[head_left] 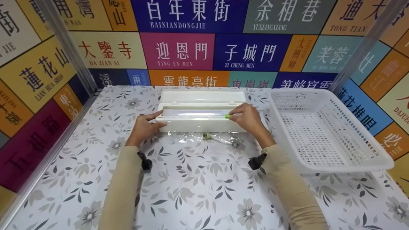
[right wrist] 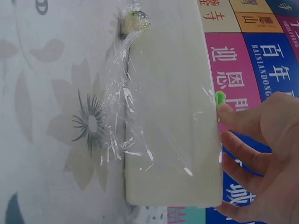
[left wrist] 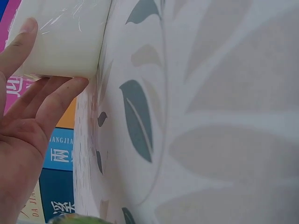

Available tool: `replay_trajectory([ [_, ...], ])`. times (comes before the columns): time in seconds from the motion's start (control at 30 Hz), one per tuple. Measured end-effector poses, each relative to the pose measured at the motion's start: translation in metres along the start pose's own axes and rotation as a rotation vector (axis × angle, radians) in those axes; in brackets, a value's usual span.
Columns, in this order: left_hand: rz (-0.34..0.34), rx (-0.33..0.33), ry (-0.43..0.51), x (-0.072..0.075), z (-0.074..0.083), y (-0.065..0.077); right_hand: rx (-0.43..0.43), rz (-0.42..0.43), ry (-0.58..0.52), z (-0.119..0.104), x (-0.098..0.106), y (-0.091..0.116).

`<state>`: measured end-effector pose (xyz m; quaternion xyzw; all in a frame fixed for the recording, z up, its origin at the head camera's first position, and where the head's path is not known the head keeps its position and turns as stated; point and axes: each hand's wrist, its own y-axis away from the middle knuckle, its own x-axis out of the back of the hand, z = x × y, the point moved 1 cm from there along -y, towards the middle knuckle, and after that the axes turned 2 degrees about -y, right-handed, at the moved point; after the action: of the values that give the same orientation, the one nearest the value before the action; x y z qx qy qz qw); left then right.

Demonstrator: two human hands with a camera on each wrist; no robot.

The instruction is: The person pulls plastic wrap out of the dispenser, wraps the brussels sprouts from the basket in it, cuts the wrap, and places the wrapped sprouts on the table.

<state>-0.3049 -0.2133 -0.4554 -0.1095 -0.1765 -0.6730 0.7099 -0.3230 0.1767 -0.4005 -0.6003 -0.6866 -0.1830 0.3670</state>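
Note:
An off-white cling film dispenser box (head_left: 191,126) lies on the table with its lid (head_left: 203,95) swung back. Inside it a shiny film roll (head_left: 188,113) shows. My left hand (head_left: 145,127) grips the box's left end, thumb and fingers spread across its corner. At the right part of the front edge, my right hand (head_left: 249,118) pinches the small green slide cutter (head_left: 227,116). Clear film (right wrist: 140,116) hangs over the front wall onto the tabletop. A small greenish-beige lump (right wrist: 135,24) is caught in that film, near the middle of the box.
A white perforated plastic basket (head_left: 319,167) stands on the right side of the table. The table's cover (head_left: 191,198) has a grey floral print. Sign-patterned panels (head_left: 177,51) rise behind and at both sides, with clear posts at the back corners.

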Motion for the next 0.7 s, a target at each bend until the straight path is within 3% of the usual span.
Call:
replay_trajectory([
  [0.1, 0.012, 0.017, -0.006, 0.002, 0.000, 0.001, -0.007, -0.035, -0.116, 0.007, -0.003, -0.001],
  [0.27, 0.018, 0.052, -0.012, 0.002, 0.003, 0.002, 0.007, -0.031, -0.184, 0.011, -0.008, -0.004],
  [0.57, 0.017, 0.072, -0.028, -0.001, 0.005, 0.002, 0.003, -0.004, -0.113, 0.012, -0.008, -0.005],
  [0.7, 0.014, 0.045, -0.035, -0.001, 0.003, 0.001, -0.053, 0.023, -0.098, 0.015, -0.004, -0.005],
])
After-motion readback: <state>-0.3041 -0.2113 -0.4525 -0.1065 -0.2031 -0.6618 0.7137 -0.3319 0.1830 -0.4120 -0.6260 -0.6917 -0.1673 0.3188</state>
